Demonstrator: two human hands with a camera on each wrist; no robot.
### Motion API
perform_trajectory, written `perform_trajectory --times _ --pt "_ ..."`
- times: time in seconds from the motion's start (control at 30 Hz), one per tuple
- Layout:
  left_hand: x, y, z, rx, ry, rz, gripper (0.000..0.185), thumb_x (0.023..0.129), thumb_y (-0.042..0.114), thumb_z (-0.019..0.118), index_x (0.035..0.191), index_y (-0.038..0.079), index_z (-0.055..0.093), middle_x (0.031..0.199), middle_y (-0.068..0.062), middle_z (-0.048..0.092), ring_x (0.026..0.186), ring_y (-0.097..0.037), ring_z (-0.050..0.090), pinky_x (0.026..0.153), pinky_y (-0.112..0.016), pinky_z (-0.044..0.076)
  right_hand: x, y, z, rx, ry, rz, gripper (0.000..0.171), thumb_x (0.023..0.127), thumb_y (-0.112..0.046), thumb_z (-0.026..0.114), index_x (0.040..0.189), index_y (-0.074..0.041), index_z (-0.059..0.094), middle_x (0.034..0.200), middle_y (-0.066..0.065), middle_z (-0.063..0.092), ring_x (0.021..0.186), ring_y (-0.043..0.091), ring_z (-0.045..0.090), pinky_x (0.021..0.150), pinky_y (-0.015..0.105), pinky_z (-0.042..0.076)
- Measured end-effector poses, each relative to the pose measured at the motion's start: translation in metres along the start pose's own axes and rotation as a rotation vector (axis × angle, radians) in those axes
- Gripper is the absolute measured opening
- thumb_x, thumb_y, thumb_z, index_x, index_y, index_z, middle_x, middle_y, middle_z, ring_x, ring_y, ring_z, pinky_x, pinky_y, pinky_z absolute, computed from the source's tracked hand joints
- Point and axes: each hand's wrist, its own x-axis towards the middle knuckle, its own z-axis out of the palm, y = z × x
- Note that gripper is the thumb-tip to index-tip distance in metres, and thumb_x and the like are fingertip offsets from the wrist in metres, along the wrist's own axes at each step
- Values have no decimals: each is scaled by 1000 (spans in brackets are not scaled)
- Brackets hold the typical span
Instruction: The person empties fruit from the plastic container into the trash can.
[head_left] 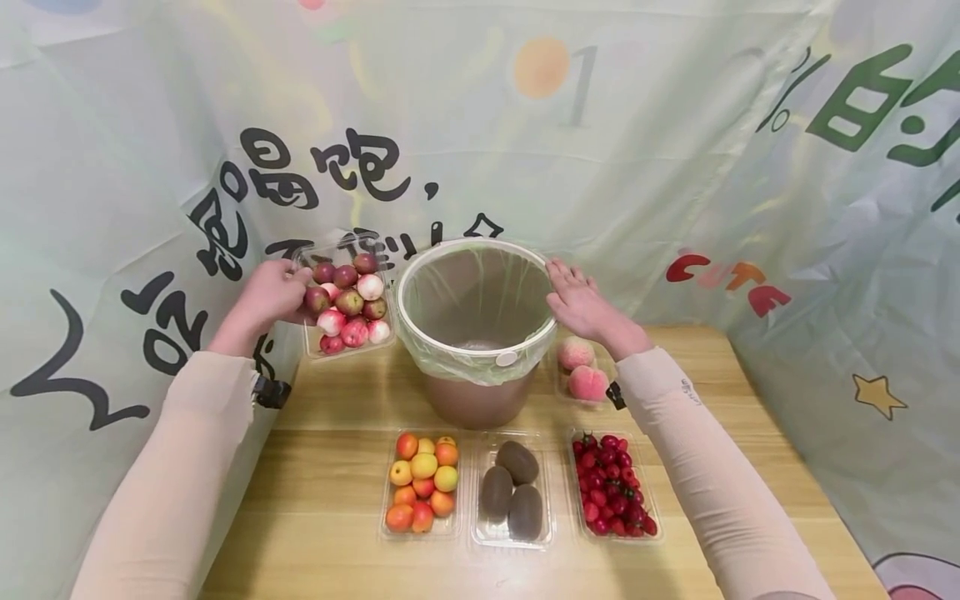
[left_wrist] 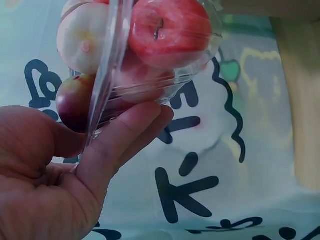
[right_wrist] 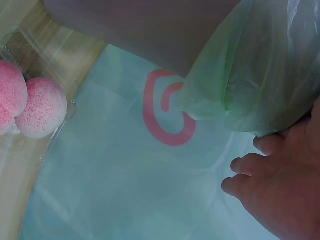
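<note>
Clear plastic tray (head_left: 347, 302): it holds small red and pale apples and is lifted and tilted at the back left, just beside the bin's left rim, partly off the table edge.
Left hand (head_left: 272, 293): your fingers curl under the tray's outer wall and your thumb pinches its rim; the left wrist view shows the fingers (left_wrist: 117, 137) pressed against the thin plastic below the fruit.
Bin (head_left: 476, 329): brown, upright, at the table's middle back, lined with a pale green bag (right_wrist: 250, 80) folded over a white rim.
Right hand (head_left: 581, 302): it rests on the bin's right rim, fingers relaxed and laid over the bag's edge, gripping nothing firmly.
Handling advice: the tray is flimsy, so I judge you should support it from below, keep the low edge over the bin's mouth, and steady the bin as you tilt.
Risk: round fruit may roll past the rim.
Peaches (head_left: 582, 368): two in a tray right of the bin.
Front row: trays of orange fruit (head_left: 423, 484), kiwis (head_left: 512, 490), cherry tomatoes (head_left: 612, 484).
</note>
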Motion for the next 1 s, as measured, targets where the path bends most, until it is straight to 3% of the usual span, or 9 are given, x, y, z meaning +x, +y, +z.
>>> perform_trajectory --times 0.27,0.47,0.6,1.0 --pt "7 20 4 -14 -4 15 35 113 23 41 117 -9 55 108 -23 59 66 -13 74 67 -32 66 0 -1 2 19 -2 3 69 108 -27 25 168 1 7 176 25 5 161 53 5 131 65 3" --pt "13 38 8 2 -14 14 42 113 25 42 127 -12 55 111 -25 59 66 -13 75 69 -32 66 -1 -3 2 21 4 7 69 108 -27 26 168 1 8 176 25 6 161 53 6 131 65 3" --pt "18 47 12 -14 -25 15 39 113 23 42 126 -12 52 110 -25 59 64 -12 74 67 -31 65 -1 -4 1 18 8 7 70 107 -30 23 168 1 8 176 25 7 161 52 6 132 64 4" --pt "31 69 38 -161 -2 21 40 113 20 41 125 -15 57 121 -26 56 59 -9 70 66 -26 64 -1 -2 -1 30 -3 6 69 107 -27 24 167 3 8 176 26 7 161 52 7 131 67 4"
